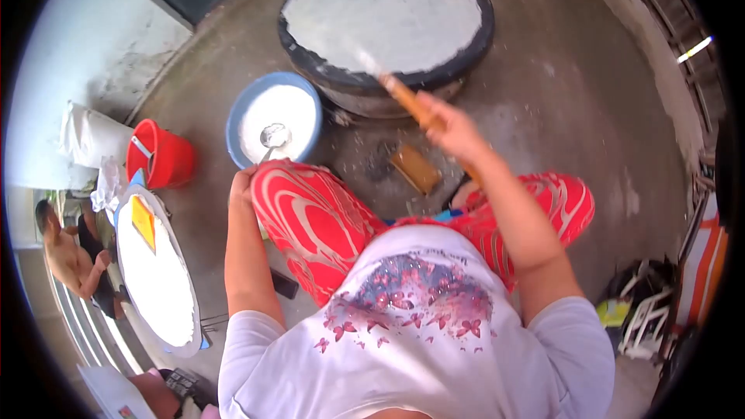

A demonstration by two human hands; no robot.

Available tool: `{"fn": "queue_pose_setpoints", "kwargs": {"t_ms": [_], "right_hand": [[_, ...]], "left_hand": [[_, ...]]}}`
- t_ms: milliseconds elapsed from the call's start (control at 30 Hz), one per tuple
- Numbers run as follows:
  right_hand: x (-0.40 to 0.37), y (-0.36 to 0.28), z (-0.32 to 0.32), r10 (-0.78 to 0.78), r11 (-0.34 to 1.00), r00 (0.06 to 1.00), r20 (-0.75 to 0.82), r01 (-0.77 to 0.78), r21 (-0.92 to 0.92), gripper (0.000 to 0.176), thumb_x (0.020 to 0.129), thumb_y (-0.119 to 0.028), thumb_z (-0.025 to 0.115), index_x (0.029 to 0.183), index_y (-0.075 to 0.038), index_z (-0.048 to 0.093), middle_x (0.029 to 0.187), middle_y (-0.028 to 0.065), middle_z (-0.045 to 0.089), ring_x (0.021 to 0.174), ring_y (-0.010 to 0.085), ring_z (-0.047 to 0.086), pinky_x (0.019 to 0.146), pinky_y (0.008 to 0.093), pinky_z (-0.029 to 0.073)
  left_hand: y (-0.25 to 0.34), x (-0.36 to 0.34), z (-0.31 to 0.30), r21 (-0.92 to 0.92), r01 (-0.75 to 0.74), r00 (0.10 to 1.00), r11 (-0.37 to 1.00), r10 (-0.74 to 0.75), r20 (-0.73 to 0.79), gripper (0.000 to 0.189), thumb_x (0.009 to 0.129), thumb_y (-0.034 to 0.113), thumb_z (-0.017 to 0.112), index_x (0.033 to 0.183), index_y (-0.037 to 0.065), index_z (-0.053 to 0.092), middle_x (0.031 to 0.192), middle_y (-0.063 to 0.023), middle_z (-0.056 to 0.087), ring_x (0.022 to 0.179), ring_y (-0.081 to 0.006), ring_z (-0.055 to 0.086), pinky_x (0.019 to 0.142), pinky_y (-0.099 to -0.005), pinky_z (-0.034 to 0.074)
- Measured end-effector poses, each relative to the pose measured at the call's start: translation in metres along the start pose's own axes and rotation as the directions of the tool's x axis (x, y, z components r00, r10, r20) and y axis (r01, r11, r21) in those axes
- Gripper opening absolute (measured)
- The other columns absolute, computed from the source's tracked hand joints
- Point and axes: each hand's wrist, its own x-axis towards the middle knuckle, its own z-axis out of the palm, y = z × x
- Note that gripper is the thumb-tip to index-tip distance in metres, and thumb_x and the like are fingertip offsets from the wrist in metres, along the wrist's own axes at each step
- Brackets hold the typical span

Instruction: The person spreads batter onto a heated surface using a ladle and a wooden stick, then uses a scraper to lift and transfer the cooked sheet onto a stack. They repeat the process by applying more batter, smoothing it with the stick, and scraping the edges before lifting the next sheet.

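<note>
My right hand (452, 130) grips the long wooden handle of a spreader (409, 99), whose whitened far end reaches over the near edge of a big round griddle (380, 8). A thin white layer of batter covers most of the griddle's top inside its dark rim. Beside my knee, my left hand (242, 185) is closed around the handle of a metal ladle (275, 136); the knee partly hides the fingers. The ladle's bowl lies in white batter inside a blue basin (235, 140), left of the griddle.
A wooden block (415, 169) lies on the floor before me. To my left stand a red bucket (172, 157) and an oval board (192, 295) with a white top and a yellow scraper (143, 223) on it. Another person (74, 256) is at far left.
</note>
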Motion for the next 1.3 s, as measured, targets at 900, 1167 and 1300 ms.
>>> {"fn": "queue_pose_setpoints", "kwargs": {"t_ms": [900,1167,1300], "right_hand": [[0.018,-0.016,-0.087,0.349,0.924,0.873,-0.342,-0.259,0.281,0.045,0.079,0.001,0.049,0.123,-0.006,0.040,0.082,0.0034,0.057,0.048,0.0069,0.046,0.041,0.0199,0.037],[0.092,-0.021,-0.074,0.386,0.904,0.899,-0.204,-0.326,0.276,0.044,0.081,0.000,0.044,0.125,-0.004,0.038,0.086,0.0047,0.056,0.049,0.0074,0.046,0.041,0.0206,0.038],[0.119,-0.017,-0.073,0.407,0.908,0.885,-0.226,-0.366,0.202,0.044,0.081,-0.001,0.043,0.125,-0.004,0.038,0.086,0.0055,0.056,0.051,0.0085,0.047,0.042,0.0215,0.040]], "left_hand": [[-0.069,-0.012,0.206,0.337,-0.496,0.863,0.800,0.497,0.089,0.025,0.081,0.012,0.047,0.102,-0.001,0.052,0.100,-0.0112,0.051,0.097,-0.0234,0.048,0.084,-0.0380,0.041],[-0.069,-0.013,0.224,0.339,-0.463,0.885,0.819,0.407,0.224,0.026,0.081,0.011,0.048,0.102,-0.004,0.051,0.099,-0.0110,0.051,0.091,-0.0232,0.052,0.079,-0.0349,0.044],[-0.070,-0.018,0.230,0.342,-0.461,0.887,0.819,0.412,0.207,0.026,0.081,0.011,0.049,0.102,-0.005,0.051,0.098,-0.0108,0.052,0.089,-0.0225,0.053,0.077,-0.0337,0.044]]}}
